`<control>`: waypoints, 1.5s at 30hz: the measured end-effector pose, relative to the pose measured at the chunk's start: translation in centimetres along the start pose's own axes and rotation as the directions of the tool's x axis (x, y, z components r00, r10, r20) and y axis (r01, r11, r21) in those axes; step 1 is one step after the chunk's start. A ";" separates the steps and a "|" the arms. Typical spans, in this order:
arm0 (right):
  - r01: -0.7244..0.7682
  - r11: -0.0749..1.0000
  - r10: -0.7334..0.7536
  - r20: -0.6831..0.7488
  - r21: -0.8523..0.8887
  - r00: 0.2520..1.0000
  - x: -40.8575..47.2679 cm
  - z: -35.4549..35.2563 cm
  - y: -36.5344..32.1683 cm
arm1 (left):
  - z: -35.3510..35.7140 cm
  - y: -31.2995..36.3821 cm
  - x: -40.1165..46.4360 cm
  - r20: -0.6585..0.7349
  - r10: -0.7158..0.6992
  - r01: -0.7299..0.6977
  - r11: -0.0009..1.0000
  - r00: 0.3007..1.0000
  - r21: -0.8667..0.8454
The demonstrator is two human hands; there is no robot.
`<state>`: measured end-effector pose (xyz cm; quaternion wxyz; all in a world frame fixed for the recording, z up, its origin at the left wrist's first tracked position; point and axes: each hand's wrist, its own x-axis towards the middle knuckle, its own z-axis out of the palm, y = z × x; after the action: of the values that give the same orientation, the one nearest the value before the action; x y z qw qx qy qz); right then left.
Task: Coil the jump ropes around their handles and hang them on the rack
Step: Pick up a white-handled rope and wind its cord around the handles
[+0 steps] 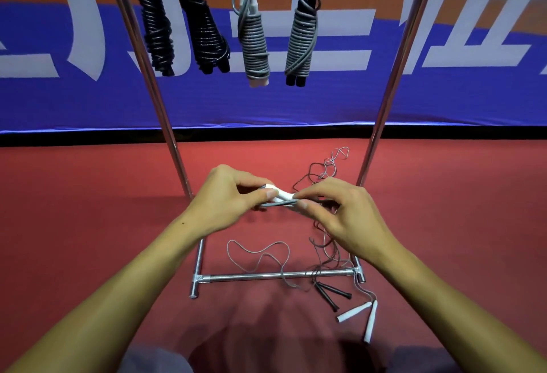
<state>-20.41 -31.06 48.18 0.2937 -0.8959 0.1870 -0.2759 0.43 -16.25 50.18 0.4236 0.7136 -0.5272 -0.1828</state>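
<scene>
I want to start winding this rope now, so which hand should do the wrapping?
The right hand, probably. It pinches the grey cord at the end of the white handles, and the loose cord trails below it. The left hand grips the handles, so it can steady them.

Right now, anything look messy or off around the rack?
Yes. Loose cords lie tangled on the floor under the rack, draped over its bottom bar. Black handles and white handles lie uncoiled by the right foot. The four hung ropes look tidy.
</scene>
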 end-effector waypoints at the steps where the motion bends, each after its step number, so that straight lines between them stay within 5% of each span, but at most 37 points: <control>1: -0.027 0.998 0.025 0.032 0.060 0.999 0.0 -0.3 0.0 | 0.0 0.0 0.0 0.037 0.007 -0.007 1.000 0.999 -0.008; 7: -0.126 0.910 0.042 0.214 0.395 0.976 0.4 -1.3 0.2 | -0.2 0.4 -0.2 0.213 0.017 0.008 0.993 0.977 -0.115; 11: -0.263 0.759 0.094 0.300 0.596 0.949 0.4 -1.4 0.1 | -0.5 0.9 -0.4 0.270 0.027 0.040 0.970 0.963 -0.241; 19: -0.450 0.524 0.113 0.464 0.724 0.879 0.1 -1.3 -0.5 | -0.6 1.9 -1.0 0.299 0.037 0.085 0.919 0.954 -0.384; 23: -0.406 0.483 0.184 0.364 0.776 0.913 0.2 -0.2 -1.2 | 0.2 2.5 -1.2 0.237 -0.035 0.162 0.824 0.971 -0.542; 28: -0.282 0.264 0.222 0.226 0.922 0.948 -0.2 3.0 -1.2 | 1.4 2.4 -0.7 0.083 -0.277 0.250 0.649 0.957 -0.719; 33: -0.283 0.258 0.275 0.211 0.924 0.938 -1.0 4.9 -2.6 | 2.2 1.9 -0.6 0.001 -0.386 0.281 0.669 0.923 -0.688; 38: -0.316 0.022 0.553 0.251 0.949 0.794 -1.0 5.6 -3.3 | 3.9 2.4 -1.0 -0.108 -0.329 0.196 0.762 0.938 -0.617; 45: -0.287 0.029 0.535 0.228 0.958 0.813 -0.3 4.5 -3.4 | 4.1 3.5 -1.4 -0.139 -0.220 0.086 0.775 0.966 -0.626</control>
<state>-17.33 -26.42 47.14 0.8381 -0.3692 0.2460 -0.3174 -5.09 -17.03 50.33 0.6678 0.5925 -0.3325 -0.3039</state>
